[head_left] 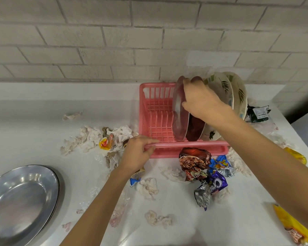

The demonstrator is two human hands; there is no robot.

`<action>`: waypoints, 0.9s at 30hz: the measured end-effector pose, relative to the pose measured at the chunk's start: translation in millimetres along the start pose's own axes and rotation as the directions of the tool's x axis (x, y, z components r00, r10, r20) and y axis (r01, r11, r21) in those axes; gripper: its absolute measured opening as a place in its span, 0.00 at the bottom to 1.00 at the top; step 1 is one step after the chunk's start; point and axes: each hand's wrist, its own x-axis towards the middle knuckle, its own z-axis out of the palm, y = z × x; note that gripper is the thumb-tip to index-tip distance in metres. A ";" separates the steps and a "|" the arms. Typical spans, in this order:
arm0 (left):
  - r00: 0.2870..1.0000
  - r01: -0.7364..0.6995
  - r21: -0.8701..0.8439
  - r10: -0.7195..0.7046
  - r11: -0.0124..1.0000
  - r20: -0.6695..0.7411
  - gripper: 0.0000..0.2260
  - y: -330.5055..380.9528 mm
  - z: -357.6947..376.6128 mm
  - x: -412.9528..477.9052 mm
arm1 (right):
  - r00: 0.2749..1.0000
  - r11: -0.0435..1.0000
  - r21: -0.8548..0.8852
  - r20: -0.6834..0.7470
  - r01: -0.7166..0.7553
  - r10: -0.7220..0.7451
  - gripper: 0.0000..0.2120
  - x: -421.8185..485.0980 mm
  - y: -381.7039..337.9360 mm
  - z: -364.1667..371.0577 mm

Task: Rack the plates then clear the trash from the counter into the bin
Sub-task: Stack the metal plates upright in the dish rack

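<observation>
A pink dish rack [149, 96] stands on the white counter against the brick wall. My right hand [201, 98] grips the top of a steel plate [179, 119] standing upright in the rack's slots. Behind it stand a dark red plate [195, 129] and cream plates with leaf prints [224, 87]. My left hand [137, 153] holds the rack's front rim, fingers curled over it. A stack of steel plates [23, 201] lies at the counter's near left. Crumpled tissues [85, 137] and snack wrappers [194, 162] lie scattered around the rack.
A purple wrapper [218, 183] and a silver foil wrapper [203, 194] lie in front of the rack. Yellow packets [290, 224] sit at the near right edge, a dark green packet [258, 113] behind the rack's right end. The counter's right edge drops off near the dark gap.
</observation>
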 end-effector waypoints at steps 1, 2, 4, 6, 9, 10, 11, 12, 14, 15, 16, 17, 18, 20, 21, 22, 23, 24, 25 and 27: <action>1.000 0.001 -0.003 -0.001 1.000 0.003 0.13 1.0 -0.3 -0.2 | 1.000 1.000 0.003 0.003 0.004 -0.004 0.31 -2.8 -0.4 -0.8; 1.000 0.004 -0.015 -0.004 1.000 0.006 0.12 2.3 -0.9 -0.7 | 1.000 1.000 0.007 0.004 0.006 -0.006 0.31 -5.5 -0.6 -2.4; 1.000 0.020 -0.071 -0.020 0.997 0.007 0.12 6.1 -3.1 -3.2 | 1.000 1.000 0.009 -0.009 0.012 -0.012 0.30 -11.2 0.1 -7.3; 0.999 0.027 -0.114 -0.028 0.993 -0.014 0.12 8.7 -7.2 -7.0 | 0.998 1.000 0.006 -0.063 0.030 -0.030 0.27 -18.0 1.0 -14.6; 0.996 0.026 -0.157 -0.039 0.987 -0.082 0.12 11.7 -15.7 -14.7 | 0.975 0.989 0.080 -0.196 0.120 -0.103 0.21 -32.0 0.6 -21.6; 0.994 0.037 -0.188 -0.056 0.981 -0.098 0.11 13.1 -19.2 -17.6 | 0.970 0.978 0.135 -0.205 0.161 -0.132 0.17 -37.1 -1.3 -21.5; 0.991 0.048 -0.223 -0.074 0.974 -0.109 0.10 14.6 -22.5 -20.5 | 0.970 0.961 0.200 -0.185 0.192 -0.156 0.13 -42.3 -4.6 -19.6; 0.989 0.060 -0.251 -0.091 0.966 -0.116 0.10 15.9 -25.8 -23.7 | 0.974 0.944 0.256 -0.144 0.209 -0.177 0.10 -47.1 -8.8 -15.6; 0.985 0.076 -0.279 -0.116 0.957 -0.130 0.10 18.8 -32.6 -31.6 | 0.973 0.922 0.310 -0.063 0.231 -0.222 0.06 -54.3 -18.7 -3.0; 0.983 0.077 -0.294 -0.122 0.953 -0.140 0.10 20.2 -36.1 -36.4 | 0.969 0.916 0.319 -0.035 0.243 -0.245 0.05 -57.1 -24.3 4.2; 0.980 0.072 -0.313 -0.125 0.947 -0.152 0.10 21.3 -39.7 -42.0 | 0.964 0.909 0.329 -0.013 0.256 -0.267 0.05 -59.7 -30.1 11.3; 0.978 0.063 -0.328 -0.124 0.943 -0.170 0.10 21.7 -43.6 -48.3 | 0.957 0.898 0.348 0.006 0.270 -0.290 0.05 -61.9 -36.2 18.0; 0.972 0.054 -0.331 -0.125 0.942 -0.197 0.10 21.2 -47.7 -55.2 | 0.949 0.882 0.374 0.021 0.286 -0.316 0.05 -64.0 -42.7 24.5; 0.953 0.056 -0.304 -0.142 0.951 -0.268 0.09 17.2 -56.5 -70.8 | 0.925 0.836 0.446 0.049 0.318 -0.378 0.04 -68.6 -57.4 36.5; 0.941 0.069 -0.284 -0.157 0.956 -0.301 0.08 13.9 -61.2 -79.5 | 0.911 0.808 0.492 0.070 0.323 -0.407 0.04 -71.6 -66.0 42.2; 0.928 0.087 -0.270 -0.177 0.959 -0.329 0.07 9.7 -66.1 -89.1 | 0.896 0.778 0.543 0.100 0.315 -0.433 0.04 -75.1 -74.6 48.1; 0.913 0.106 -0.266 -0.200 0.958 -0.355 0.08 4.8 -70.9 -99.6 | 0.879 0.748 0.591 0.132 0.302 -0.458 0.04 -79.2 -83.4 54.3; 0.894 0.127 -0.270 -0.228 0.954 -0.385 0.09 -0.8 -75.7 -110.7 | 0.860 0.721 0.628 0.158 0.292 -0.485 0.04 -83.2 -92.1 60.8; 0.869 0.153 -0.276 -0.262 0.949 -0.420 0.10 -7.3 -80.4 -122.0 | 0.841 0.697 0.657 0.176 0.286 -0.511 0.05 -87.1 -100.6 67.3; 0.801 0.226 -0.284 -0.344 0.932 -0.490 0.11 -22.6 -89.5 -145.2 | 0.802 0.660 0.696 0.205 0.283 -0.561 0.05 -94.1 -117.3 80.1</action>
